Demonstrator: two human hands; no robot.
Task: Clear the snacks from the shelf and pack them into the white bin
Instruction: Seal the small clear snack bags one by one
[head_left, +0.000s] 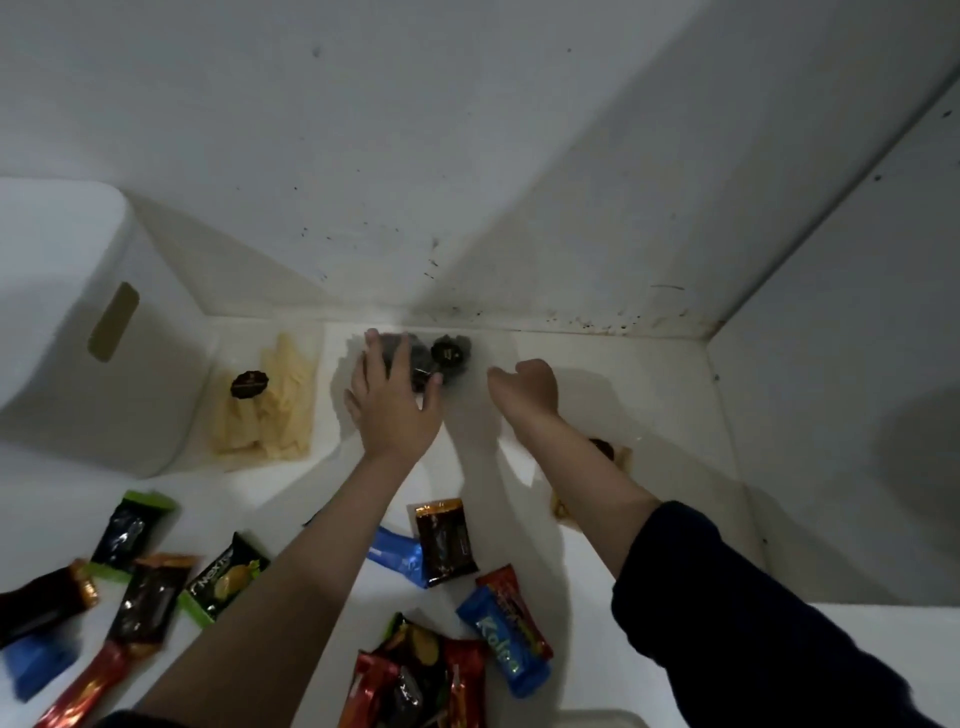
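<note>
A person's two bare hands reach to the back of a white shelf (649, 415). The left hand (392, 410) lies flat, fingers straight and spread, on a clear bag of dark snacks (441, 358) at 12 o'clock against the rear wall; its grip holds nothing closed. The right hand (524, 389), just beside the bag at its 3 o'clock, has its fingers curled under; whether it has hold of the bag's clear edge cannot be told. A clear bag of pale sticks (270, 405) lies at 10 o'clock, beside a white bin (78, 322) standing at 9 o'clock. Small wrapped packets are scattered across the near shelf: a brown packet (447, 540) overlapping a blue one (397, 556) between the forearms, a blue "Kolna" packet (504, 654) at 5 o'clock, a green packet (223, 582) at 7 o'clock. A dark sleeve (753, 623) covers the right arm.
</note>
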